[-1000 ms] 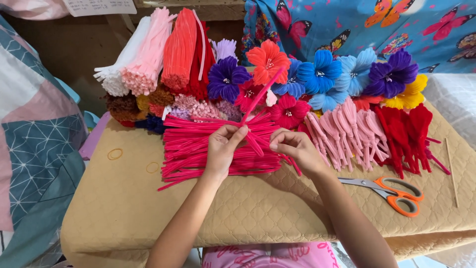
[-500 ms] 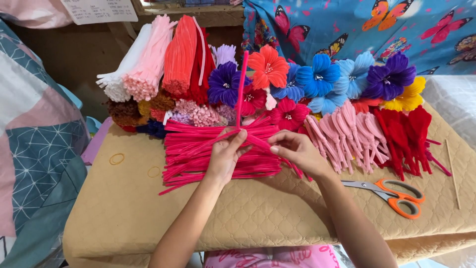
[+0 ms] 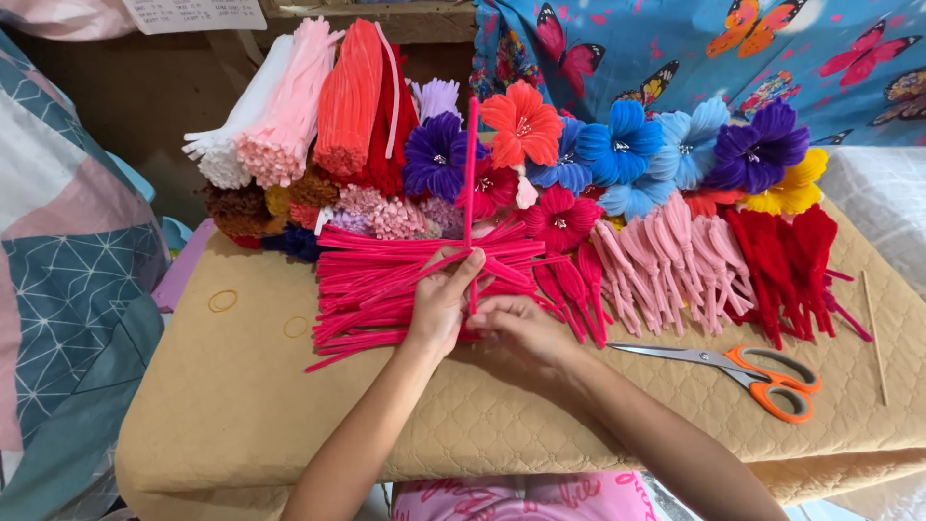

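Note:
A loose pile of hot-pink pipe cleaners (image 3: 386, 280) lies on the tan quilted board (image 3: 251, 405). My left hand (image 3: 439, 309) and my right hand (image 3: 516, 333) meet at the pile's right end. Together they hold one pink pipe cleaner (image 3: 471, 174) that stands upright, its tip reaching up in front of the flowers. My left thumb and fingers pinch its lower part; my right hand grips it just below. Finished pipe-cleaner flowers (image 3: 617, 145) in purple, orange, blue and yellow sit behind.
Bundles of white, pink, orange and red pipe cleaners (image 3: 318, 106) lean at the back left. Folded pink petals (image 3: 666, 256) and red petals (image 3: 791, 260) lie to the right. Orange-handled scissors (image 3: 762, 371), a thin wooden stick (image 3: 876, 333) and two rubber bands (image 3: 223, 301) rest on the board.
The single pink pipe cleaner has swung from a slant to upright. Both hands have drawn closer together at its base.

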